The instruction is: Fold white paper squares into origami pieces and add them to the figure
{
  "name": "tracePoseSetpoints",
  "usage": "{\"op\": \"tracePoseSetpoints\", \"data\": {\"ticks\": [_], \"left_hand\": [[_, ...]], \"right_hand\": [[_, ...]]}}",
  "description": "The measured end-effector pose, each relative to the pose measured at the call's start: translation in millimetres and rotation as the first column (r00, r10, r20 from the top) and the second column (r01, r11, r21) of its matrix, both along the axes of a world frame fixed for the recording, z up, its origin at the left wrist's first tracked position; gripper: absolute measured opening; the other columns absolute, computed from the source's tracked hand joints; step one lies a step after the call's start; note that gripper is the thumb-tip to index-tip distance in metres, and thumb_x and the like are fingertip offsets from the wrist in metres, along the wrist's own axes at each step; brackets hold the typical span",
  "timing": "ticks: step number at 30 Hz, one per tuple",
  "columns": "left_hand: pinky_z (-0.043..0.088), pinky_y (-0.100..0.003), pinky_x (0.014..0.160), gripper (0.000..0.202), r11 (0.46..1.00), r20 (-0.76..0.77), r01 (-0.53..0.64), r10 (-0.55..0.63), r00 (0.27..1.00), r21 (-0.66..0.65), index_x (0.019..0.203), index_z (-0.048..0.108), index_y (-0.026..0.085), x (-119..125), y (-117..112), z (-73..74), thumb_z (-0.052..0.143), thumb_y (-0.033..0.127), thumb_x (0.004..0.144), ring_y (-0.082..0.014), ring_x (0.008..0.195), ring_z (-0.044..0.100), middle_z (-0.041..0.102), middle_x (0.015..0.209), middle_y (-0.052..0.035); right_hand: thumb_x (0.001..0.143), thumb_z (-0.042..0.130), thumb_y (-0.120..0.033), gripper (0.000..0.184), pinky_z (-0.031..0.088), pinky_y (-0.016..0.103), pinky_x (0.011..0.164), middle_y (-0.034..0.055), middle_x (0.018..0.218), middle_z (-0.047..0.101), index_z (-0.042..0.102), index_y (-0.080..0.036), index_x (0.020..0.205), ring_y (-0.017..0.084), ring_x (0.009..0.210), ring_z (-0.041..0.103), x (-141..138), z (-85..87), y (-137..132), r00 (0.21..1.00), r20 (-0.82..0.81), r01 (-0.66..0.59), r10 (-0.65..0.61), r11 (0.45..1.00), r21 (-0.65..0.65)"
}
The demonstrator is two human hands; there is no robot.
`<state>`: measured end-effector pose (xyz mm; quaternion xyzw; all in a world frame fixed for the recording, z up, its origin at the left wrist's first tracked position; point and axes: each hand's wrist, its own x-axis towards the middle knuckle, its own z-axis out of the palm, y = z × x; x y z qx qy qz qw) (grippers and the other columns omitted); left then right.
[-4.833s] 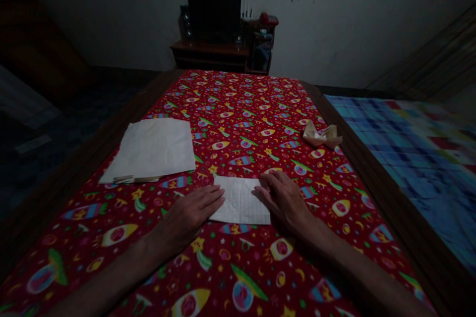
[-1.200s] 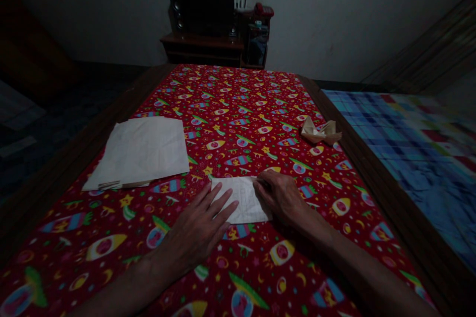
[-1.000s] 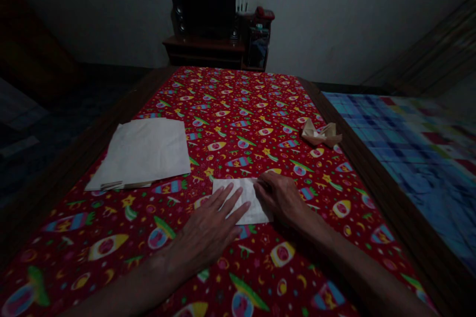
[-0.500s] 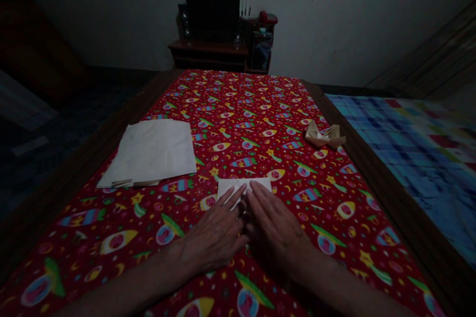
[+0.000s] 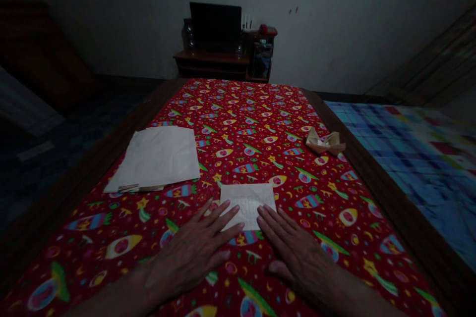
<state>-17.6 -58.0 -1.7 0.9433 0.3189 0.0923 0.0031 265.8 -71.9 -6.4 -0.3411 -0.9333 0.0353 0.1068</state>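
Observation:
A small white sheet of paper [image 5: 248, 200], roughly rectangular, lies flat on the red patterned cloth [image 5: 230, 277] in front of me. My left hand [image 5: 197, 245] rests palm down with its fingers spread, the fingertips on the paper's left side and lower edge. On the other side, my right hand [image 5: 297, 245] lies flat as well, its fingertips on the paper's right edge and its thumb held apart. Neither hand grips anything. Faint crease lines or marks show on the paper between the hands.
A stack of larger white paper sheets [image 5: 161, 156] lies to the left. A folded brown paper shape [image 5: 325, 142] stands at the right edge of the cloth. Farther off are a dark monitor [image 5: 215, 27] on a wooden desk [image 5: 211, 59] and a blue checked cloth [image 5: 386, 148].
My hands have moved apart and back toward me from the middle of the paper, uncovering more of it. The view has tilted up slightly.

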Motion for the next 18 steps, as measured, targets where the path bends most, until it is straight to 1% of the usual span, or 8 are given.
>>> {"op": "tracePoseSetpoints", "data": {"ticks": [3, 5, 7, 9, 11, 13, 15, 18], "left_hand": [[0.029, -0.044, 0.109, 0.051, 1.000, -0.010, -0.010, 0.010, 1.000, 0.029, 0.140, 0.029, 0.032, -10, -4, -2.3, 0.046, 0.035, 0.092, -0.0226, 0.135, 0.031, 0.029, 0.149, -0.0001], [0.027, -0.043, 0.110, 0.049, 0.998, -0.033, -0.018, 0.020, 0.999, 0.054, 0.139, 0.032, 0.031, -14, -4, -3.2, 0.045, 0.033, 0.092, -0.0223, 0.134, 0.032, 0.031, 0.149, 0.0007], [0.025, -0.042, 0.110, 0.046, 0.996, -0.040, -0.048, 0.051, 0.998, 0.077, 0.138, 0.035, 0.025, -13, -2, -2.3, 0.044, 0.030, 0.093, -0.0219, 0.131, 0.036, 0.038, 0.145, -0.0016], [0.025, -0.042, 0.110, 0.043, 0.994, -0.022, -0.083, 0.084, 0.996, 0.073, 0.134, 0.041, 0.018, -8, 4, 1.0, 0.045, 0.029, 0.092, -0.0224, 0.124, 0.044, 0.050, 0.135, -0.0058], [0.027, -0.044, 0.109, 0.044, 0.997, -0.006, -0.079, 0.079, 0.997, 0.024, 0.127, 0.046, 0.015, 0, 12, 5.9, 0.050, 0.035, 0.089, -0.0237, 0.116, 0.050, 0.057, 0.123, -0.0086], [0.029, -0.044, 0.109, 0.047, 0.998, -0.003, -0.059, 0.059, 0.998, -0.023, 0.127, 0.046, 0.014, 9, 19, 10.8, 0.054, 0.036, 0.086, -0.0244, 0.113, 0.050, 0.056, 0.118, -0.0096], [0.034, -0.042, 0.107, 0.048, 0.998, 0.020, -0.041, 0.042, 0.999, -0.049, 0.128, 0.044, 0.014, 16, 24, 14.3, 0.054, 0.035, 0.086, -0.0247, 0.114, 0.049, 0.054, 0.120, -0.0104], [0.038, -0.039, 0.106, 0.045, 0.996, 0.018, -0.049, 0.051, 0.999, -0.073, 0.130, 0.041, 0.013, 19, 24, 17.7, 0.050, 0.028, 0.088, -0.0247, 0.118, 0.046, 0.049, 0.127, -0.0108]], "right_hand": [[0.087, 0.053, -0.043, 0.073, 0.039, 0.038, 0.107, 0.0099, 0.146, 0.032, 0.021, -0.016, 0.146, 0.024, 0.135, 0.030, 2, 0.8, -3, 1.000, -0.007, 0.006, -0.006, 0.999, 0.035], [0.087, 0.053, -0.040, 0.067, 0.041, 0.038, 0.105, 0.0105, 0.144, 0.037, 0.027, -0.014, 0.144, 0.024, 0.133, 0.035, 1, -2.7, -3, 0.999, -0.011, 0.034, -0.034, 0.997, 0.068], [0.088, 0.052, -0.032, 0.055, 0.043, 0.039, 0.103, 0.0120, 0.138, 0.045, 0.039, -0.012, 0.138, 0.025, 0.129, 0.041, -5, -8.4, -2, 0.996, -0.038, 0.080, -0.075, 0.987, 0.139], [0.088, 0.050, -0.021, 0.043, 0.043, 0.041, 0.102, 0.0140, 0.132, 0.051, 0.050, -0.010, 0.129, 0.026, 0.126, 0.045, -15, -12.7, 1, 0.995, -0.058, 0.096, -0.085, 0.969, 0.227], [0.085, 0.049, -0.013, 0.040, 0.043, 0.042, 0.102, 0.0159, 0.132, 0.052, 0.053, -0.008, 0.125, 0.027, 0.124, 0.046, -29, -12.8, 5, 0.999, -0.012, 0.040, -0.038, 0.966, 0.257], [0.083, 0.050, -0.012, 0.042, 0.044, 0.041, 0.100, 0.0172, 0.132, 0.051, 0.052, -0.006, 0.125, 0.028, 0.123, 0.047, -43, -8.7, 8, 0.999, 0.039, -0.027, 0.019, 0.972, 0.235], [0.081, 0.050, -0.011, 0.043, 0.048, 0.039, 0.096, 0.0188, 0.128, 0.054, 0.052, -0.004, 0.124, 0.030, 0.121, 0.049, -55, -3.5, 11, 0.998, 0.060, -0.031, 0.016, 0.967, 0.254], [0.081, 0.045, -0.008, 0.042, 0.052, 0.039, 0.088, 0.0222, 0.121, 0.058, 0.053, 0.000, 0.121, 0.032, 0.114, 0.054, -64, 0.3, 14, 0.996, 0.084, -0.012, -0.015, 0.949, 0.315]]}}
